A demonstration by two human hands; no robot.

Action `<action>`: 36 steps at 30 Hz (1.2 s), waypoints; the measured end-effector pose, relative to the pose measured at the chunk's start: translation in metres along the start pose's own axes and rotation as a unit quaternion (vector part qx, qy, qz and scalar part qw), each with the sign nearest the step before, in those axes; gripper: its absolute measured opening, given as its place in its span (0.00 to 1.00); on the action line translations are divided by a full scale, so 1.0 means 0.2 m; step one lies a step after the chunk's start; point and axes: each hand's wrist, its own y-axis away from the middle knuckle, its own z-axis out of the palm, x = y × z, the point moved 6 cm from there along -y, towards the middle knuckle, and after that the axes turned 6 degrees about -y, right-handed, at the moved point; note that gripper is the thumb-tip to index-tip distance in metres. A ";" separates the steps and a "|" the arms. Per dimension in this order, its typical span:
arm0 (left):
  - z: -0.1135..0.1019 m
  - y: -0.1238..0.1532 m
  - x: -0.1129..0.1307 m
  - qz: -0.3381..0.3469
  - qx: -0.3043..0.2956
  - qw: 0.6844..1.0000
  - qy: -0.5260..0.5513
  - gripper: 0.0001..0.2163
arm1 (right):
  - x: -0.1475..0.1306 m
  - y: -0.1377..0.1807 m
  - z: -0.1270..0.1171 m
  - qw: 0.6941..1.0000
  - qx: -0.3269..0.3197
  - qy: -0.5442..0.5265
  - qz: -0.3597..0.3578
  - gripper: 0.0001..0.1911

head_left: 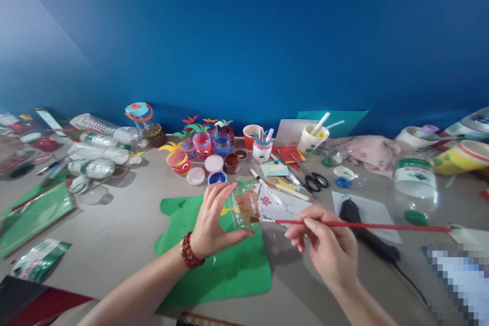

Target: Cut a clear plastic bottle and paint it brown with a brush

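My left hand (212, 221), with a red bead bracelet at the wrist, grips a small clear plastic bottle piece (244, 207) that is partly coated in brown paint. My right hand (324, 244) pinches a long red paintbrush (355, 225). The brush tip touches the brown patch on the plastic piece. Both hands hover over a sheet of green felt (225, 270) on the grey table (126, 234).
Behind the hands stand painted jars with paper leaves (202, 143), open paint pots (217, 177), white and yellow cups (311, 138), markers, scissors (315, 179) and a black glue gun (367, 234). Clear bottles (97, 154) and green sheets lie left. A blue wall backs the table.
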 end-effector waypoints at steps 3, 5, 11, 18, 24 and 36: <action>0.00 0.00 -0.01 -0.005 -0.006 1.000 0.004 0.42 | -0.02 -0.02 -0.03 0.999 0.041 -0.014 -0.002 0.06; 0.00 0.00 -0.01 -0.004 -0.009 1.000 0.003 0.42 | -0.01 -0.02 -0.02 0.999 0.041 -0.025 0.010 0.06; 0.00 0.00 0.00 -0.003 -0.005 1.000 0.004 0.42 | 0.05 0.00 0.02 0.998 -0.009 -0.027 0.059 0.07; 0.00 0.00 -0.02 -0.013 -0.008 1.000 0.010 0.42 | 0.02 -0.05 -0.05 0.995 0.078 -0.039 0.046 0.06; 0.00 0.00 -0.01 -0.006 -0.005 1.000 0.008 0.42 | 0.07 -0.04 0.01 0.991 0.051 -0.056 0.110 0.07; -0.01 -0.01 -0.01 -0.003 0.013 1.000 0.015 0.42 | 0.09 -0.07 -0.06 0.988 0.087 -0.078 0.101 0.07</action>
